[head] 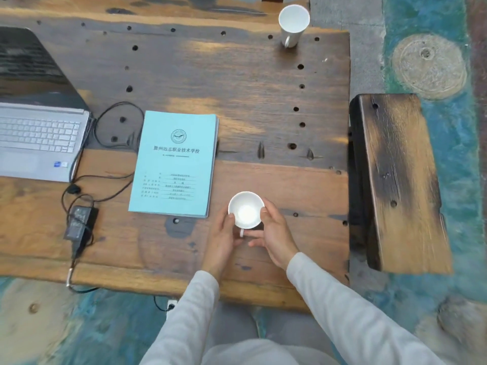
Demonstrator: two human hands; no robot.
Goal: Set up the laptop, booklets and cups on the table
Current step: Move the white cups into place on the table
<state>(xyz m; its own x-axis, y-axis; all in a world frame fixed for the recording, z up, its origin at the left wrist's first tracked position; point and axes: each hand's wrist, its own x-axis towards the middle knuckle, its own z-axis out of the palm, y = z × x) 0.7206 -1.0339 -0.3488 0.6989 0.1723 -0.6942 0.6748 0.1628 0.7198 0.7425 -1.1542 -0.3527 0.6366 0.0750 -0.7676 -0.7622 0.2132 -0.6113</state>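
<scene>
while your left hand and right hand clasp the cup right of the booklet, you're likely steadying its placing.

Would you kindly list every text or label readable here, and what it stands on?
"贵州远志职业技术学校": cover of the blue booklet.
Its smaller lines: too small to read.
The blue sticker on the laptop: blurred.
The power adapter label and keyboard keys: unreadable.
The held cup and the far cup: no text.
</scene>
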